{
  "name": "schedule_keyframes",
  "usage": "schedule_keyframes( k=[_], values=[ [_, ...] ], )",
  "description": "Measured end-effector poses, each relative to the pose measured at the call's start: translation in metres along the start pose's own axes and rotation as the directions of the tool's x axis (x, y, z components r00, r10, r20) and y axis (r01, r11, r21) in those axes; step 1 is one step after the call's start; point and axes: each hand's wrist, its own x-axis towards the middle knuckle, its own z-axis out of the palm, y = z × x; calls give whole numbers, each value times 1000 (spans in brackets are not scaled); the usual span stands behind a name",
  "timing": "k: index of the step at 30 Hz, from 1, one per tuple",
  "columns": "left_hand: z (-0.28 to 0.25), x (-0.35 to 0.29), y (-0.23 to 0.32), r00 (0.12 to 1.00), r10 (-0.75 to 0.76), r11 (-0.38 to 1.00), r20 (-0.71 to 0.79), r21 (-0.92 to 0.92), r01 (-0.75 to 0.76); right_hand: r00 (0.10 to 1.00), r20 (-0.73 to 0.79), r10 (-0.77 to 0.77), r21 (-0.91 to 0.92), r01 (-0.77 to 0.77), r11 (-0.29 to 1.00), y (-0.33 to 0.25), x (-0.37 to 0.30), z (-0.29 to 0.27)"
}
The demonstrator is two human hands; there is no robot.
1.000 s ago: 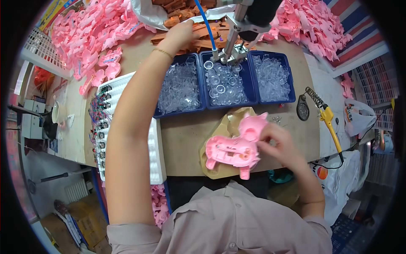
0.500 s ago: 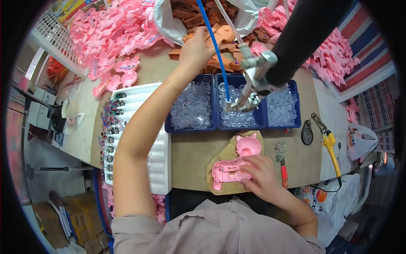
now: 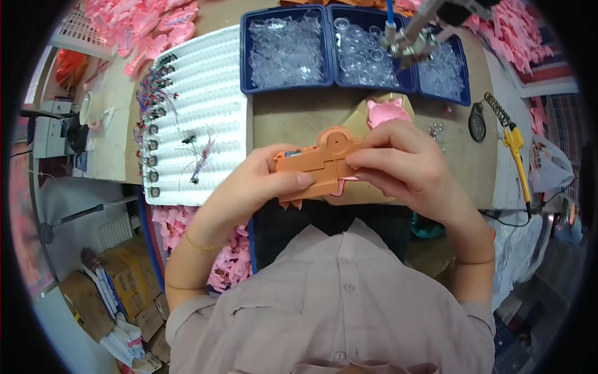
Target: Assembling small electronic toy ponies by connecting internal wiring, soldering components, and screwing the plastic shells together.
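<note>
An orange-brown plastic housing with a round end is held up above the table's near edge. My left hand grips its left end, thumb lying across the face. The fingers of my right hand are pinched at its right side; whether a small part is between them is hidden. Behind and below the hands, a pink cat-shaped plastic shell sits in a tan holder. Only the eared head and a bit of pink edge show; the housing and right hand cover the rest.
Blue bins of clear plastic parts stand beyond the hands, a metal tool arm over them. At left is a white ribbed tray with wired components. A yellow-handled soldering iron hangs at right. Pink shells pile up at far left.
My left hand has come back from the sack of orange-brown parts with one housing. My right hand has left the pink shell and joined it on the housing. The view has tilted downward.
</note>
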Motion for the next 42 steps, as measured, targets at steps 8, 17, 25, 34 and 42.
schedule_keyframes(
  k=[8, 17, 25, 34, 42],
  values=[
    [14, 44, 18, 983, -48, 938, 178, 346, -17, 968, 204, -144, -327, 206, 922, -3, -26, -20],
    [65, 35, -54, 868, 473, 864, -152, 276, -422, 924, -381, 39, -356, -186, 916, 6, -67, 20],
    [41, 24, -32, 693, 631, 289, 348, 724, -627, 984, 18, 180, 94, -181, 979, -1, -61, -24],
    [68, 77, -86, 423, 899, 73, 114, 913, -402, 911, 70, 406, 122, -412, 903, 55, -79, -11],
    [-3, -10, -59, 462, 886, 98, -35, 989, -113, 874, -217, 434, -116, -464, 878, 40, -90, 8]
  ],
)
